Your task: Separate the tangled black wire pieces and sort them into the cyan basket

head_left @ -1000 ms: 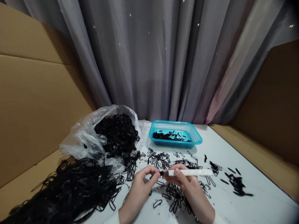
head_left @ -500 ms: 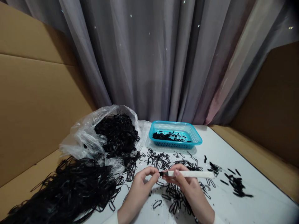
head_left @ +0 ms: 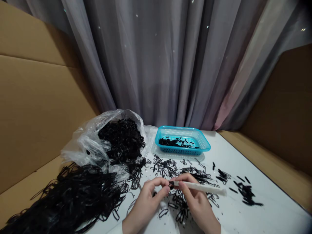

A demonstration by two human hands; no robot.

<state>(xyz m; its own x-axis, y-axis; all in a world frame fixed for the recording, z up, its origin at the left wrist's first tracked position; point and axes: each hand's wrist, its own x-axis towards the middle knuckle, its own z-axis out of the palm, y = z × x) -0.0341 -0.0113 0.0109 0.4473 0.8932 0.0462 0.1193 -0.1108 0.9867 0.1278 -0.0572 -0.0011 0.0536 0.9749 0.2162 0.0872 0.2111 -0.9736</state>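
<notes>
A slim white-handled tool [head_left: 207, 188] with a dark front end lies in the closed fingers of my right hand [head_left: 198, 201]. Its handle points right and slightly down; I cannot tell its kind. Thumb and forefinger of my left hand [head_left: 147, 198] pinch a small black piece [head_left: 171, 184] at the tool's front end, partly hidden by the fingertips. Both hands hover over the white table, fingertips almost meeting. Beneath them lie many thin black loops [head_left: 181, 206] in a loose heap. More black loops [head_left: 165, 167] are scattered just beyond the hands.
A blue plastic basket [head_left: 207, 146] at the back holds small black pieces. On the left, a clear plastic bag [head_left: 83, 136] spills black strips beside a big pile of black loops [head_left: 73, 195]. Short black pieces [head_left: 247, 193] lie at right. Cardboard walls [head_left: 36, 104] flank the table [head_left: 265, 214].
The tool's handle has tipped so its right end sits lower. Both hands stay close together, with the left fingertips shifted slightly right and down.
</notes>
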